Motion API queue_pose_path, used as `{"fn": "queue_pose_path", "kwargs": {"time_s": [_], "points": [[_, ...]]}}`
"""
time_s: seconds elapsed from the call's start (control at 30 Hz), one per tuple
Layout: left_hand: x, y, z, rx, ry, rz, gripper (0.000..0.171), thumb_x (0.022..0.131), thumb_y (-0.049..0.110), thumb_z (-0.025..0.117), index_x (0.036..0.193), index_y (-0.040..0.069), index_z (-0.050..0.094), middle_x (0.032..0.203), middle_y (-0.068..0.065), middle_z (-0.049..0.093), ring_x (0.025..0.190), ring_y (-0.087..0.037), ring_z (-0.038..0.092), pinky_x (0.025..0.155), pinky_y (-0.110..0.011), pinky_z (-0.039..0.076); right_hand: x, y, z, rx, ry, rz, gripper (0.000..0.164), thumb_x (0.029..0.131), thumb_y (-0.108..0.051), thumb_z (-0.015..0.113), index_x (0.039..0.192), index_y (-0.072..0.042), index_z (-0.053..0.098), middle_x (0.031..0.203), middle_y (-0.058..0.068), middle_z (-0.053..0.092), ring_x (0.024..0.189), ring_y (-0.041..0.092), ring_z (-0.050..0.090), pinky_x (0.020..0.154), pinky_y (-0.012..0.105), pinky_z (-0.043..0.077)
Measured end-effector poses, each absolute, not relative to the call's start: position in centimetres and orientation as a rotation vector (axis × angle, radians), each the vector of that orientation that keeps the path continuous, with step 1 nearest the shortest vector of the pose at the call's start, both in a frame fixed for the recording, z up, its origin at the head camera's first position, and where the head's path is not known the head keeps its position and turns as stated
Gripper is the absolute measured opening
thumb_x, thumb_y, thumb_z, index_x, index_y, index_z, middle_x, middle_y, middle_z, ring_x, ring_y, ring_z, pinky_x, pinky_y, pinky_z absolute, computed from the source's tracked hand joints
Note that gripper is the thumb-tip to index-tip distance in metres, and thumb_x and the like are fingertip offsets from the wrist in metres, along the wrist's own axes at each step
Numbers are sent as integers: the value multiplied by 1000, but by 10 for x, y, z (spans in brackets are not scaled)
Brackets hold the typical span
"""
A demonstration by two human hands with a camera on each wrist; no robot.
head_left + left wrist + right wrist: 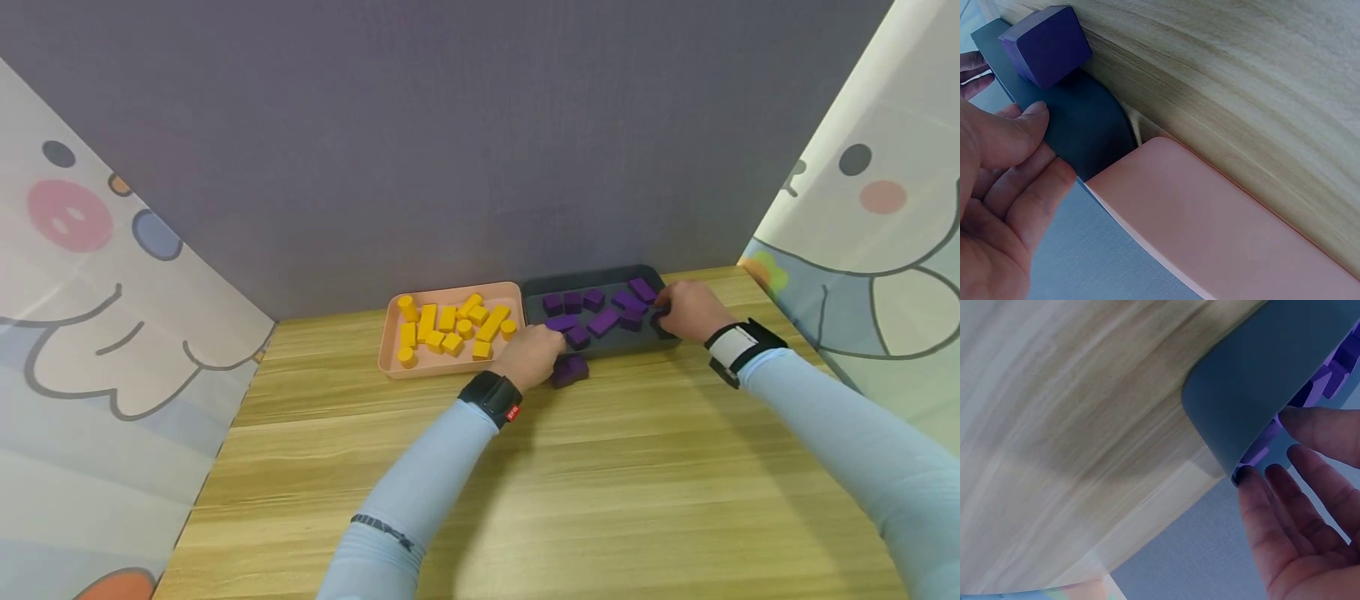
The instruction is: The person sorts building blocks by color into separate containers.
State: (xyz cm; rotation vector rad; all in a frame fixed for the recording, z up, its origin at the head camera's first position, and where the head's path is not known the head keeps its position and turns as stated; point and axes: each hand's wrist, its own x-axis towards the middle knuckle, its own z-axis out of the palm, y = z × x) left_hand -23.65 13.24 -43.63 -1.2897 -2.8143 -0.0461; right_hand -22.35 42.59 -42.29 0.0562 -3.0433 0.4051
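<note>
My left hand [528,354] is over the front left corner of the dark tray [637,340], fingers bent. In the left wrist view its thumb overlaps the tray's outer wall; I cannot tell whether it holds anything. A loose purple block [570,372] lies on the table just in front of the tray, beside this hand. My right hand [692,310] is at the tray's right end, pinching a purple block [1261,444] between thumb and index finger at the rim. Several purple blocks [603,322] lie in the tray between the hands.
A pink tray [384,354] of several yellow blocks and cylinders [447,319] adjoins the dark tray on the left. Both stand against a grey wall [480,167] at the back of the wooden table [600,467]. Cartoon-printed panels [112,275] flank the table.
</note>
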Motion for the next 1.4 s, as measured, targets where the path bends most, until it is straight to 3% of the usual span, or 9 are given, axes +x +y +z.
{"fn": "queue_pose_path", "kwargs": {"time_s": [0.2, 0.37, 0.43, 0.53, 0.6, 0.73, 0.9, 1.2, 1.4], "points": [[-236, 134, -436, -1312, -2801, -64, 18, 92, 7, 65, 90, 21, 77, 74, 10, 63, 67, -10, 56, 62, -21, 45, -215, 425, -419, 67, -3021, 426, 31, 79, -11, 71, 103, 9, 71, 105, 31, 69, 89, 39, 66, 80, 52, 53], [-237, 133, -436, -1320, -2812, -95, 20, 91, 5, 65, 91, 20, 78, 78, 10, 67, 69, -8, 57, 65, -21, 48, -201, 412, -422, 117, -2919, 417, 34, 83, -13, 68, 110, 7, 69, 102, 27, 71, 70, 27, 59, 58, 38, 47], [-238, 132, -438, -1316, -2822, -109, 20, 91, 5, 66, 94, 21, 78, 83, 9, 71, 71, -8, 59, 69, -21, 51, -193, 401, -425, 154, -2878, 412, 37, 85, -15, 67, 115, 7, 67, 106, 27, 70, 69, 26, 58, 57, 38, 46], [-239, 131, -440, -1312, -2820, -112, 22, 90, 5, 66, 98, 21, 79, 91, 8, 75, 76, -7, 62, 75, -22, 54, -179, 379, -432, 245, -2825, 413, 39, 88, -16, 67, 121, 5, 64, 115, 27, 69, 85, 33, 67, 72, 46, 55], [-241, 130, -442, -1315, -2812, -107, 23, 90, 4, 66, 98, 21, 79, 93, 7, 76, 77, -7, 63, 76, -23, 55, -167, 363, -439, 341, -2794, 436, 40, 89, -16, 67, 122, 4, 63, 119, 25, 67, 102, 37, 67, 87, 52, 54], [-243, 129, -443, -1321, -2794, -95, 22, 89, 4, 66, 95, 21, 79, 92, 6, 76, 78, -9, 66, 76, -24, 57, -145, 333, -455, 536, -2780, 440, 48, 92, -21, 66, 132, 4, 56, 134, 23, 60, 123, 39, 59, 101, 52, 50], [-244, 130, -441, -1325, -2793, -84, 20, 90, 6, 67, 97, 20, 79, 91, 6, 76, 78, -8, 67, 76, -24, 57, -131, 308, -471, 712, -2832, 317, 63, 97, -30, 60, 147, 2, 40, 155, 22, 38, 145, 37, 37, 113, 51, 39], [-241, 131, -441, -1329, -2828, -76, 18, 88, 7, 70, 100, 19, 78, 89, 7, 75, 72, -6, 62, 74, -22, 56, -131, 300, -484, 768, -2879, 207, 65, 100, -33, 53, 151, 2, 32, 160, 21, 28, 150, 37, 26, 117, 52, 33], [-238, 132, -433, -1322, -2821, -85, 20, 87, 7, 71, 102, 19, 78, 94, 6, 76, 80, -9, 68, 78, -24, 58, -130, 303, -487, 762, -2869, 187, 66, 101, -35, 52, 152, 0, 30, 161, 20, 26, 150, 37, 24, 117, 55, 33]]}}
